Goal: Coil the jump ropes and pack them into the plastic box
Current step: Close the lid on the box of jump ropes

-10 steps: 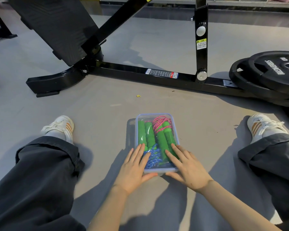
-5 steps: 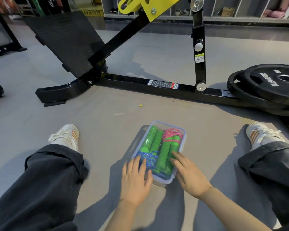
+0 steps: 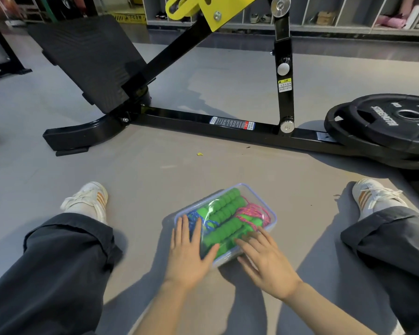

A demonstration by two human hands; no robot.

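Left hand (image 3: 188, 255) and right hand (image 3: 266, 259) both lie flat on the clear lid (image 3: 230, 189) of the plastic box (image 3: 272, 217). Their fingers are straight and spread, curled round nothing. The left covers the lid's near-left corner, and the right covers its near edge. The right fingertips (image 3: 254, 234) are blurred, so I cannot tell how firmly they press.

The box sits askew on the grey floor (image 3: 155, 180), between the person's outstretched legs.

The jump ropes (image 3: 224, 211) are inside: green foam handles side by side, blue cord (image 3: 195, 217) at the left end, pink cord (image 3: 254, 211) at the right. Glare on the lid and both hands hide the near part of the contents, so I can't count the handles for sure.

Beyond the box, a black machine frame (image 3: 203, 119) crosses the floor. The weight plates (image 3: 397, 122) are cut off at the right edge of view.
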